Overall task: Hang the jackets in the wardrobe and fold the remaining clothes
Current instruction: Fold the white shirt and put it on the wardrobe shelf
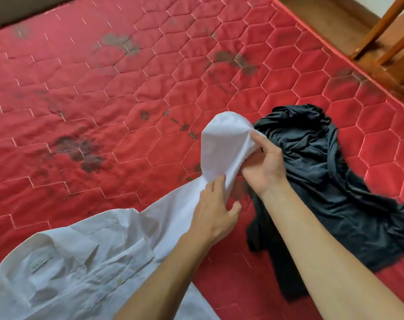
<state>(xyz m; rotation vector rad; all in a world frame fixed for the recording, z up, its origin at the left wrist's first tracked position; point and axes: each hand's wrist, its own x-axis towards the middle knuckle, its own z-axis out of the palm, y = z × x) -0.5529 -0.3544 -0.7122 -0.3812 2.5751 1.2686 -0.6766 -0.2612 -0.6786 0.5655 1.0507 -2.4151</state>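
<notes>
A white shirt (81,257) lies spread across the lower left of the red quilted mattress (104,88), its collar and buttoned front showing. One part of it, a sleeve or a corner, is lifted up in the middle. My right hand (263,162) grips the raised end of that white cloth, fingers tucked into it. Lower down, my left hand (216,211) pinches the same strip of cloth between thumb and fingers. A crumpled black garment (323,181) lies on the mattress to the right, partly under my right forearm.
The mattress has dark stains in several spots. Its right edge runs diagonally at the upper right, where a wooden bed frame and slanted wooden bars (381,31) stand. A dark floor strip (16,8) shows at the top left.
</notes>
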